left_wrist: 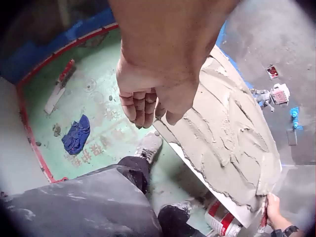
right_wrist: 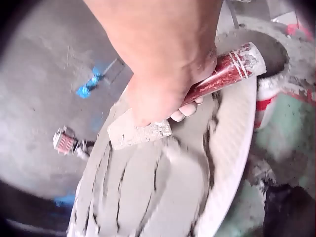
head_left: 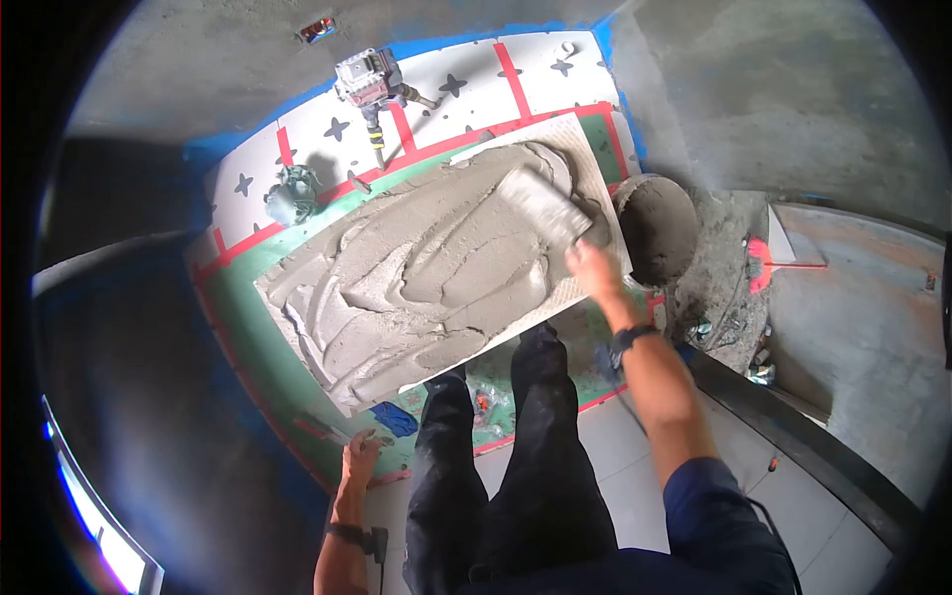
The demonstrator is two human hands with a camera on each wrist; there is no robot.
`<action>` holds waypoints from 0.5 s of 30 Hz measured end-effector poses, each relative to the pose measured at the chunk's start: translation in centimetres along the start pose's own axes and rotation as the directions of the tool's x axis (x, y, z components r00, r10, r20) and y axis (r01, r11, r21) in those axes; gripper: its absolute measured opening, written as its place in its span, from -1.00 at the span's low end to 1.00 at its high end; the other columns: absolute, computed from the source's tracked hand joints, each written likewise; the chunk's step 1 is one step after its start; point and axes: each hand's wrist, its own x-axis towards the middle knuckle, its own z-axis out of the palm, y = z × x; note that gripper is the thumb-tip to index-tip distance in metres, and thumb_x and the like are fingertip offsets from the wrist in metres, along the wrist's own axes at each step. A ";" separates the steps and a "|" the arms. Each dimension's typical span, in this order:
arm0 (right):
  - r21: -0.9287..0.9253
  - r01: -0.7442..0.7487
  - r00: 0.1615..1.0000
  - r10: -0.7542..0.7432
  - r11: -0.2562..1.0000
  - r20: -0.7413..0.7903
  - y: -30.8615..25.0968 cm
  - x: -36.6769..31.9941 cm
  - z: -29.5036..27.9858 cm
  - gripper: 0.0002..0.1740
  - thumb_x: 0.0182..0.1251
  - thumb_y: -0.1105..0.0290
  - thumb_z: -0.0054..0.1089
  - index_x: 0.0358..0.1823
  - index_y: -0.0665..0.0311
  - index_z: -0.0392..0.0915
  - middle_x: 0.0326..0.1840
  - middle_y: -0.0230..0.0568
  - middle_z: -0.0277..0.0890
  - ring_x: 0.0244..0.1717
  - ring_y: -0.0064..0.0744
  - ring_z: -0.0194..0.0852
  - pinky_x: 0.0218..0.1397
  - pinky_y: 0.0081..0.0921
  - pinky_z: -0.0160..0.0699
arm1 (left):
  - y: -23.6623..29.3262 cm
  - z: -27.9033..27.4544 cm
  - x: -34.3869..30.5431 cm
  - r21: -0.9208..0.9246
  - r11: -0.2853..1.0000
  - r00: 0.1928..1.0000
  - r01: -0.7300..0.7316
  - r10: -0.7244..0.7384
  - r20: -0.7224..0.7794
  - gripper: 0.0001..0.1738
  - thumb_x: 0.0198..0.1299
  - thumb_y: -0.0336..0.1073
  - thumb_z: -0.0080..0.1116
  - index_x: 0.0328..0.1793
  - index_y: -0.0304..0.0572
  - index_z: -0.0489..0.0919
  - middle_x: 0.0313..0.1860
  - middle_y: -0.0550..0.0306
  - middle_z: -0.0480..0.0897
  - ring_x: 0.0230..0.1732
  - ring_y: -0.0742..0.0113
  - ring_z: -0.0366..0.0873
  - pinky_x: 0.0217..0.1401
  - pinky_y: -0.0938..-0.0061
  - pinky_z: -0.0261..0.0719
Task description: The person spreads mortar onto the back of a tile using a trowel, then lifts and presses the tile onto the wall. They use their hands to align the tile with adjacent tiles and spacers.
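Observation:
My right hand [head_left: 595, 270] grips the red handle [right_wrist: 222, 74] of a trowel. Its flat blade [head_left: 543, 206], smeared and slightly blurred, lies over grey mortar [head_left: 426, 268] near the right end of a large pale tile [head_left: 593, 164]. Ridges and sweeping trowel marks run across the mortar. The tile's ribbed surface shows bare along its right end. My left hand [head_left: 360, 456] holds nothing; in the left wrist view its fingers [left_wrist: 140, 106] hang loosely curled. It is near the tile's lower left corner, above the green floor sheet [left_wrist: 106, 64].
Just right of the tile stands a bucket [head_left: 684, 213]. Behind it are a device on a tripod [head_left: 365, 79] and a crumpled plastic bag [head_left: 291, 196]. A blue cloth [left_wrist: 76, 136] and a red-handled scraper [left_wrist: 59, 89] lie on the floor left of my legs. A red dustpan [head_left: 760, 263] lies far right.

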 end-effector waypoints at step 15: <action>-0.038 0.157 0.980 -0.151 0.987 0.132 8.6 -0.7 -3.3 -0.54 0.49 0.04 -0.07 -0.08 0.32 0.58 -0.27 0.05 0.70 -0.27 0.11 0.70 -0.18 -0.01 0.64 | 9.3 11.4 -4.6 0.015 0.977 0.976 -0.214 0.215 -0.039 -0.52 0.29 -0.11 0.21 0.20 -0.31 0.62 -0.40 0.02 0.70 -0.36 0.37 0.64 -0.20 0.41 0.62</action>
